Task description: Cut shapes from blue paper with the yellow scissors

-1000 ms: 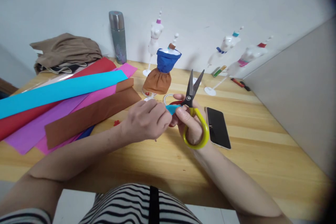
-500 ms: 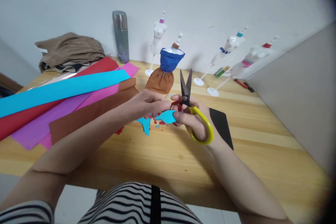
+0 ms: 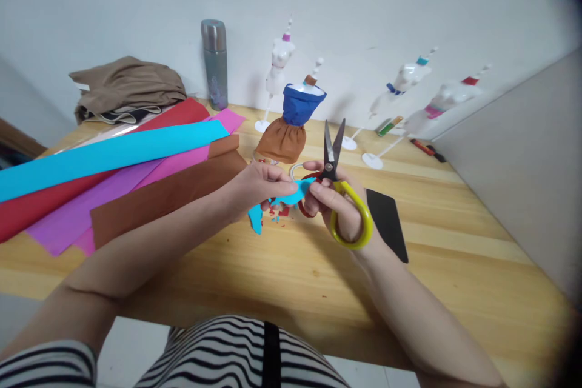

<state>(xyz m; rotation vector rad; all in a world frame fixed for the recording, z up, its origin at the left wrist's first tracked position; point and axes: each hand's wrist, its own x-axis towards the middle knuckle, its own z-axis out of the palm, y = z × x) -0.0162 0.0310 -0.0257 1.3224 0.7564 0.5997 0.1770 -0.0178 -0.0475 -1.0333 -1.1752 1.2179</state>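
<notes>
A small blue piece (image 3: 295, 194) is stretched between both hands above the table. My left hand (image 3: 264, 187) pinches its left end between thumb and fingers. On its right end are the fingertips of my right hand (image 3: 335, 203), which also has the scissors (image 3: 333, 154) hooked on it. Their blades stand apart and point away from me, and the yellow handle loop (image 3: 366, 224) rests round the thumb. Below the hands, a blue scrap (image 3: 256, 219) and small red and blue bits (image 3: 279, 212) lie on the wood.
Coloured sheets (image 3: 150, 144) cover the table's left side, near folded brown cloth (image 3: 131, 85) and a bottle (image 3: 215, 66). Several small mannequins stand behind, one in a blue top (image 3: 302, 104) and brown skirt (image 3: 282, 139). A black flat object (image 3: 387, 224) lies right.
The blue piece has turned and its right end now points up to the right between both hands. The scissors have shifted slightly right. The view has moved a little.
</notes>
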